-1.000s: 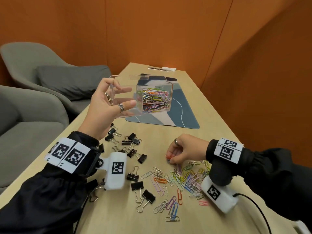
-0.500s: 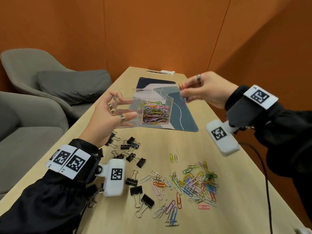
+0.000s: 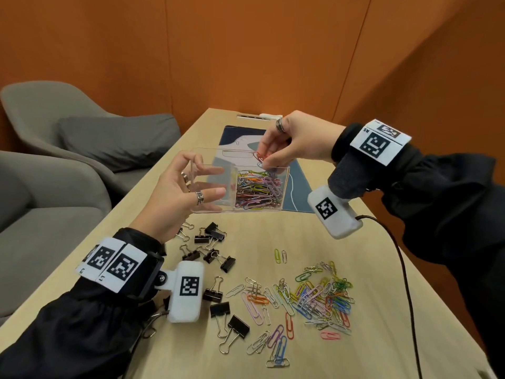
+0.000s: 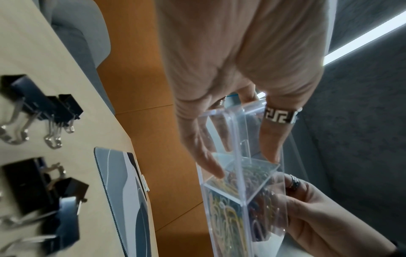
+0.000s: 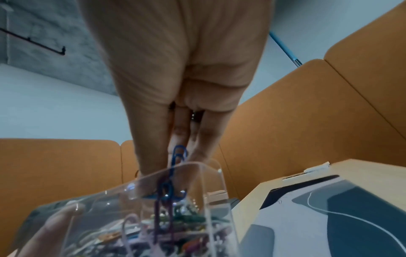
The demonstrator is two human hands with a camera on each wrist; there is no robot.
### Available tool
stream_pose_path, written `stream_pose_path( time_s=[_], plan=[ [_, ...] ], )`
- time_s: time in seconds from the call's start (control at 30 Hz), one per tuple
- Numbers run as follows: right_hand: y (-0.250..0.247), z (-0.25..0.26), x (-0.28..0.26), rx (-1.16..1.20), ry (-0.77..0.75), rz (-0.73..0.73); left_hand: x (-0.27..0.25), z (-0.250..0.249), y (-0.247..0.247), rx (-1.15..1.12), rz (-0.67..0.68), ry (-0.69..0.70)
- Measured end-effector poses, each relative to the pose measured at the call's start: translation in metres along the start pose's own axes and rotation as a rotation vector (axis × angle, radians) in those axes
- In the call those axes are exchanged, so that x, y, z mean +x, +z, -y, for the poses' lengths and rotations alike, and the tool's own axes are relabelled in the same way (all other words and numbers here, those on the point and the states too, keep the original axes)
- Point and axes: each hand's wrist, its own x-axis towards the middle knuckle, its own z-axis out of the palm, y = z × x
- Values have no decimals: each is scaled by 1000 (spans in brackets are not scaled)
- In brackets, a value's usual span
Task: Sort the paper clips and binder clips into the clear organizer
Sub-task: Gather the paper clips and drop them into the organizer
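My left hand (image 3: 207, 175) holds the clear organizer (image 3: 229, 203) in the air above the table, thumb on the near wall and fingers on the far wall. Its left compartment looks empty; the right one holds several coloured paper clips (image 3: 259, 190). Over that right compartment my right hand (image 3: 266, 161) pinches a few paper clips (image 3: 259, 155). In the right wrist view a blue clip (image 5: 179, 154) hangs from the fingertips into the organizer (image 5: 211, 208). Loose paper clips (image 3: 314, 296) and black binder clips (image 3: 213, 242) lie on the table.
A blue-grey desk mat (image 3: 297, 184) lies behind the organizer. Grey chairs (image 3: 82, 138) stand left of the table. A black cable (image 3: 404, 269) runs along the right side. Small white items (image 3: 270, 115) sit at the table's far edge.
My right hand rose from the loose pile with paper clips and now hovers over the organizer's right compartment. My left hand brought the organizer a little lower and nearer.
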Motion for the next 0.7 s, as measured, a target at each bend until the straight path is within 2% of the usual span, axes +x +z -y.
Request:
stream_pose_path(
  time_s=[0.5,0.7],
  plan=[
    [-11,4,1,-282,5,167,1,4,1,-26,25,5],
    [-11,5,-1,-350,-24,147,1,6,0,-47,25,4]
  ],
)
